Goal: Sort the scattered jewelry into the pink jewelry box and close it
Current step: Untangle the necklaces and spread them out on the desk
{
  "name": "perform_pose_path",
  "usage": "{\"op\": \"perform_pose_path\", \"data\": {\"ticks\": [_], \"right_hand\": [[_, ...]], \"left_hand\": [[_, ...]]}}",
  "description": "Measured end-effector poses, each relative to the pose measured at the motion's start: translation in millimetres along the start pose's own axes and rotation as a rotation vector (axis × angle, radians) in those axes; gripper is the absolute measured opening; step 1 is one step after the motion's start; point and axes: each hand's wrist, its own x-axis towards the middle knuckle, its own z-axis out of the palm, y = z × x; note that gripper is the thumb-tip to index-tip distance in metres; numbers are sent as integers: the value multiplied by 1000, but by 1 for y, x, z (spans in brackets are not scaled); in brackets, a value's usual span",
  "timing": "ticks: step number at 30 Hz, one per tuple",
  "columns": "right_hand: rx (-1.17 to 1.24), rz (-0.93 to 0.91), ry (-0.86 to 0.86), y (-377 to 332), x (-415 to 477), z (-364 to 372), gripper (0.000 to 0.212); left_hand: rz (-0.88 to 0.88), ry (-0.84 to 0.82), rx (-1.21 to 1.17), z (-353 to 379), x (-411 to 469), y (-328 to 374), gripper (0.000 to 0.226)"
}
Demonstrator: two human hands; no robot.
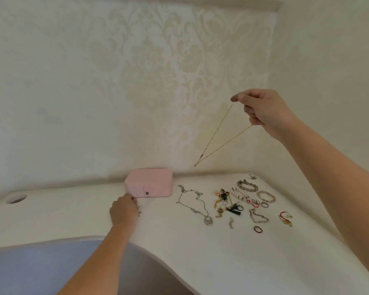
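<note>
The pink jewelry box [149,182] stands shut on the white table [200,252] against the wall, its snap facing me. My right hand [262,111] is raised high above the table, pinching a thin gold chain necklace [217,141] that hangs down in a long loop. My left hand [124,209] rests on the table at the box's front left corner, fingers curled, touching a thin silver chain [141,207]. To the right of the box lie a silver pendant necklace [195,204], beaded bracelets [247,186], rings, earrings and red cords [285,218].
A round cable hole [16,198] sits at the table's far left. The table's front edge curves inward near me. Patterned wallpaper backs the table, and the wall corner lies at the right behind the jewelry.
</note>
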Motion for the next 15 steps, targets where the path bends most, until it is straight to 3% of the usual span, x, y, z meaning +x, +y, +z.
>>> {"op": "perform_pose_path", "data": {"ticks": [4, 7, 9, 12, 15], "right_hand": [[22, 53, 103, 16, -2, -11, 21], [-26, 81, -59, 17, -6, 0, 20], [-51, 102, -218, 11, -9, 14, 18], [-91, 100, -408, -1, -10, 26, 19], [-118, 42, -523, -11, -11, 33, 21]], "left_hand": [[-20, 17, -68, 1, -2, -1, 24], [-70, 24, -336, -6, -11, 16, 22], [23, 5, -611, -19, -25, 44, 22], [213, -182, -958, -69, -47, 103, 27], [396, -522, -1112, -129, -51, 152, 48]]}}
